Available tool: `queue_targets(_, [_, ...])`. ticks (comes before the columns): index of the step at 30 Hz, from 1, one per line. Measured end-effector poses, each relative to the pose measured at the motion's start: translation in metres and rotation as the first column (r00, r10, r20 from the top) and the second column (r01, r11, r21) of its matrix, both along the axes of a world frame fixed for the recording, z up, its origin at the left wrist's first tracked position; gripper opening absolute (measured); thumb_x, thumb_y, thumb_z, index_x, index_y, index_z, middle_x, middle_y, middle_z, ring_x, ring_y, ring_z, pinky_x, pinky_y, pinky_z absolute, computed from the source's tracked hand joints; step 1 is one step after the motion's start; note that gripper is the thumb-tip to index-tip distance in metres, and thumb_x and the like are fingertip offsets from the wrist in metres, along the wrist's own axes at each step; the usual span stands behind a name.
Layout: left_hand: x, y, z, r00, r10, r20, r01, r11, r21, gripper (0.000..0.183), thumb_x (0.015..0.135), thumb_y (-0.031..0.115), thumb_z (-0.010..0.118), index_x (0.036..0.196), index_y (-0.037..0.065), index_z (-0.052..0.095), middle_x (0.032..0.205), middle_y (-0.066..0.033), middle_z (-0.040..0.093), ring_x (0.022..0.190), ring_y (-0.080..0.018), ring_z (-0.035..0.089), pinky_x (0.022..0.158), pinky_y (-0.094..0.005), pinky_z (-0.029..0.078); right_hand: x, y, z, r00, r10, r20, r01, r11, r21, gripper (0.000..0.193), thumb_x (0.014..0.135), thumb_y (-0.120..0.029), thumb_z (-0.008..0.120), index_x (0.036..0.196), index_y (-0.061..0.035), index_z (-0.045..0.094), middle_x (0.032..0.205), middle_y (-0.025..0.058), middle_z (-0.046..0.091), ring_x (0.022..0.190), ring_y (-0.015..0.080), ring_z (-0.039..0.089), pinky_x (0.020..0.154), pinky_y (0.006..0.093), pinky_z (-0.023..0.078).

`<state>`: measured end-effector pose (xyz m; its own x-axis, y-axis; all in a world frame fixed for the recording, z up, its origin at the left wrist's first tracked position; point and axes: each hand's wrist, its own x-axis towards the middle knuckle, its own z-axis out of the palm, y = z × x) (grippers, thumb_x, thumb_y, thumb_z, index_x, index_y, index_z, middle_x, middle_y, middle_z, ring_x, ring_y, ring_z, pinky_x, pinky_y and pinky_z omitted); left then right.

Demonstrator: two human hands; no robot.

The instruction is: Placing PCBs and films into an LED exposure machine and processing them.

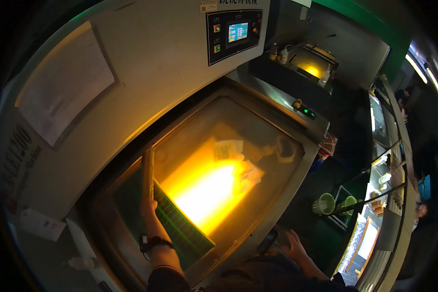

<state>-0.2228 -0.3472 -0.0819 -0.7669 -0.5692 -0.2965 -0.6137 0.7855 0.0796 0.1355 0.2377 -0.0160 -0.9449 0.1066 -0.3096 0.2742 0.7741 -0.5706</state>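
Note:
My left hand (149, 207) is closed round the near end of a long narrow bar (150, 175), at the left side of a glowing glass bed. Under my left forearm lies a dark green panel (180, 221) with faint lines and a bright yellow-lit edge. Whether the bar is joined to the panel is hard to make out. Strong yellow light floods the glass bed (277, 129) beside it. My right hand (297, 249) is off the machine's near right corner, empty, with its fingers apart. Close to it is a dark object (270, 239), too dim to name.
Pale sheets (228, 150) lie on the far part of the bed. A control panel (236, 34) with a lit screen sits on the machine housing. Green buttons (306, 112) stand on the right ledge. Green baskets (324, 204) and a long lit bench (370, 233) are to the right.

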Motion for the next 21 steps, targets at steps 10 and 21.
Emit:
queue_targets(10, [0.156, 0.055, -0.011, 0.808, -0.58, -0.108, 0.577, 0.739, 0.348, 0.06, 0.072, 0.02, 0.069, 0.13, 0.014, 0.054, 0.113, -0.0174, 0.067, 0.102, -0.0373, 0.065, 0.087, -0.0468, 0.054, -0.096, -0.045, 0.017, 0.905, 0.423, -0.05, -0.419, 0.904, 0.082, 0.076, 0.084, -0.04, 0.069, 0.147, -0.011, 0.037, 0.154, 0.0237, 0.025, 0.138, 0.0432, 0.033, 0.112, 0.0531, 0.03])
queue_targets(21, [0.303, 0.167, 0.025, 0.855, -0.498, 0.148, 0.402, 0.815, 0.417, 0.078, 0.084, 0.023, 0.062, 0.153, 0.02, 0.027, 0.158, 0.0001, 0.029, 0.14, -0.0368, 0.035, 0.11, -0.0648, 0.027, -0.242, -0.125, -0.004, 0.407, 0.907, 0.109, -0.878, 0.355, 0.321, 0.061, 0.08, -0.033, 0.069, 0.137, -0.0218, 0.051, 0.14, 0.005, 0.051, 0.129, 0.0301, 0.046, 0.101, 0.0514, 0.042])
